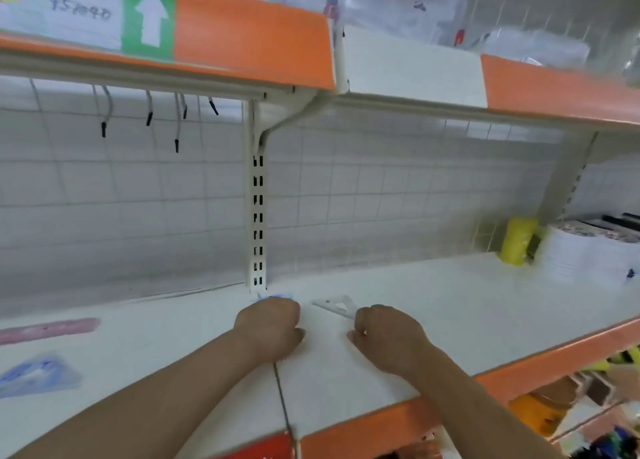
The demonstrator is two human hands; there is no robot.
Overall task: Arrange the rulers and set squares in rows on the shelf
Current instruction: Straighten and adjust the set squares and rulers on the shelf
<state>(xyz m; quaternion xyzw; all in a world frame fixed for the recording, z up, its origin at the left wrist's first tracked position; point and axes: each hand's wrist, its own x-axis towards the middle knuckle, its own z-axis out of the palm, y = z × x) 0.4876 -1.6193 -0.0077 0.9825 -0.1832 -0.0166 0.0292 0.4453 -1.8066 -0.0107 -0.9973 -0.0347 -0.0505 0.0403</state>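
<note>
On the white shelf both of my hands are near the middle upright. My left hand has curled fingers over a blue item, of which only an edge shows past the knuckles. My right hand holds the near end of a clear white set square that lies flat on the shelf. At the far left lie a pink ruler and, nearer the front, a blue set square. The view is blurred.
A slotted upright post stands behind my hands against a wire grid back. Wire hooks hang at upper left. A yellow container and a white stack of goods stand at the right. An orange-edged shelf hangs overhead.
</note>
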